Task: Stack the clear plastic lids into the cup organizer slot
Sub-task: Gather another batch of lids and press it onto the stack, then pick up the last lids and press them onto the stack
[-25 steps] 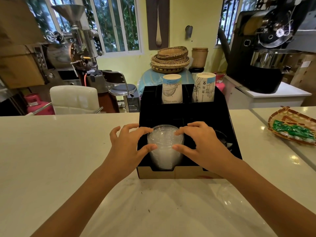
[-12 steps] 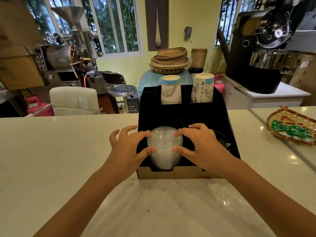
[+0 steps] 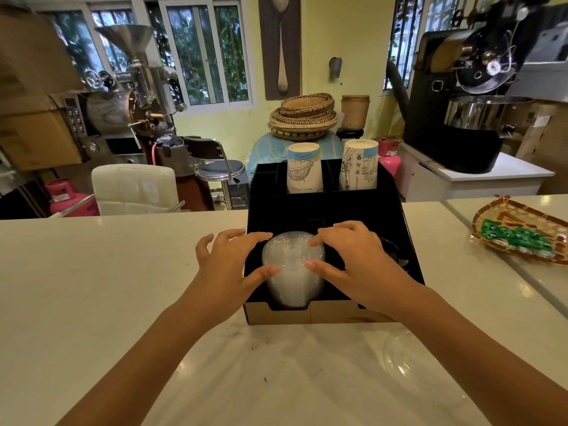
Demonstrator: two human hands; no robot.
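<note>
Near-left slot, organizer (image 3: 325,313): one lid stack (image 3: 292,269), axis upright.
Hands: left hand (image 3: 229,272), right hand (image 3: 353,265), both grasping stack.
Far edge: two paper cups (image 3: 304,170).

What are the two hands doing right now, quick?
Left hand: fingers spread, gripping the stack of clear lids from its left.
Right hand: gripping the same stack from its right.

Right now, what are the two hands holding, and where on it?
Both hold the stack of clear plastic lids in the black cup organizer: left hand on its left edge, right hand on its right edge.
</note>
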